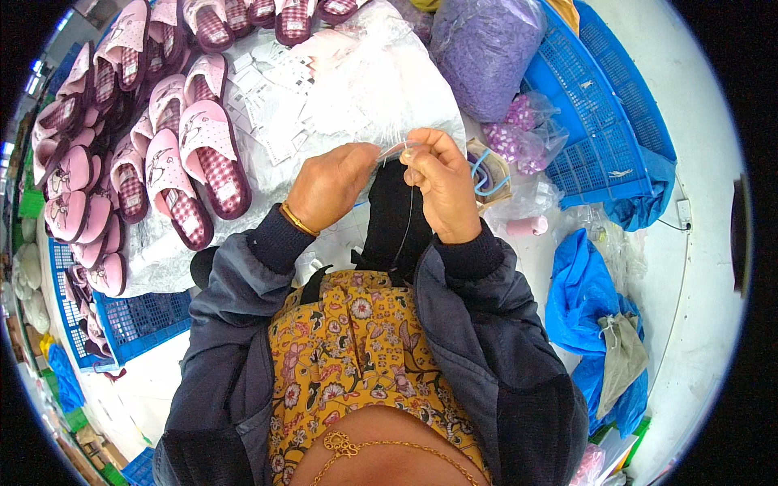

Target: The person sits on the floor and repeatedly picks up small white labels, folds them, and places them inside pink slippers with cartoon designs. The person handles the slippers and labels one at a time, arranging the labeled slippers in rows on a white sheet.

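Pinching thin clear plastic strand (395, 151) between both hands: left hand (331, 185) clenched on one end, right hand (442, 185) gripping other end plus thin dark thread (408, 212) hanging toward lap. Strand held just above white plastic sheet (356, 97). Pink checked slippers (182, 154) heaped left; blue plastic crate (604, 121) right.

Blue crate (130, 324) — pink slippers (207, 154) atop
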`<state>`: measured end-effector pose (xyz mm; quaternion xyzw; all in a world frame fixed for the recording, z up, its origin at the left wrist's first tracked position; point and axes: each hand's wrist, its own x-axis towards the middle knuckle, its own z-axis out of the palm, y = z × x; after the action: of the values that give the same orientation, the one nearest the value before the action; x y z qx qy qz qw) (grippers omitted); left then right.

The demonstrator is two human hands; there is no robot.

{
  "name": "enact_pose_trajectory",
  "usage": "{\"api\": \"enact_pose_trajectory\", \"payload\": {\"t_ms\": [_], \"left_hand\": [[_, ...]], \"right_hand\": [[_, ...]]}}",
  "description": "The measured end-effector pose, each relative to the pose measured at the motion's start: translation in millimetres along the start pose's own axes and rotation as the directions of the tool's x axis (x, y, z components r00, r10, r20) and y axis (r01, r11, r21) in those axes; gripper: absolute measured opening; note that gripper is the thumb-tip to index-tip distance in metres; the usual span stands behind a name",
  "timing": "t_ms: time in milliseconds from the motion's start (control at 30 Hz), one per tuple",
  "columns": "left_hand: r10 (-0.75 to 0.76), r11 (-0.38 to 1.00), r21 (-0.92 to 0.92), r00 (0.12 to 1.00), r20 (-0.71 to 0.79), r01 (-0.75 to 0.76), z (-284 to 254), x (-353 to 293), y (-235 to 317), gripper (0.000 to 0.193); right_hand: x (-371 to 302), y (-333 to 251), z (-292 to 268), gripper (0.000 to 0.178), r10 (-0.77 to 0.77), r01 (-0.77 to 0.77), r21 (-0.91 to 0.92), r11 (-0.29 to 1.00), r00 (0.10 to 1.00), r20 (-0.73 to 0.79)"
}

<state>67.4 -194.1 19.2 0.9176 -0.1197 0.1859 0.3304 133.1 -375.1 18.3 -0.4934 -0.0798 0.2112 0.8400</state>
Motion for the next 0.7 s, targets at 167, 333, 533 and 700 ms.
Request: {"api": "enact_pose_trajectory", "payload": {"t_ms": [167, 333, 533, 700], "left_hand": [[-0.086, 0.914, -0.389, 0.993, 0.085, 0.113, -3, -7, 5, 0.025], [-0.298, 0.532, -0.69, 0.871, 0.391, 0.491, 8, -16, -5, 0.036], [-0.262, 0.453, -0.683, 0.818, 0.513, 0.573, 14, -30, -13, 0.018], [-0.266, 0.753, -0.505, 0.897, 0.353, 0.422, 14, -39, -9, 0.013]], "right_hand": [[-7, -3, -4, 0.018, 0.079, -0.071, -0.117, 0.991, 0.995, 0.058], [-21, 3, -10, 0.013, 0.186, -0.141, -0.287, 0.947, 0.973, 0.135], [-26, 12, -13, 0.014, 0.296, -0.212, -0.383, 0.899, 0.939, 0.176], [-26, 20, -14, 0.02, 0.302, -0.158, -0.507, 0.847, 0.929, 0.216]]}}
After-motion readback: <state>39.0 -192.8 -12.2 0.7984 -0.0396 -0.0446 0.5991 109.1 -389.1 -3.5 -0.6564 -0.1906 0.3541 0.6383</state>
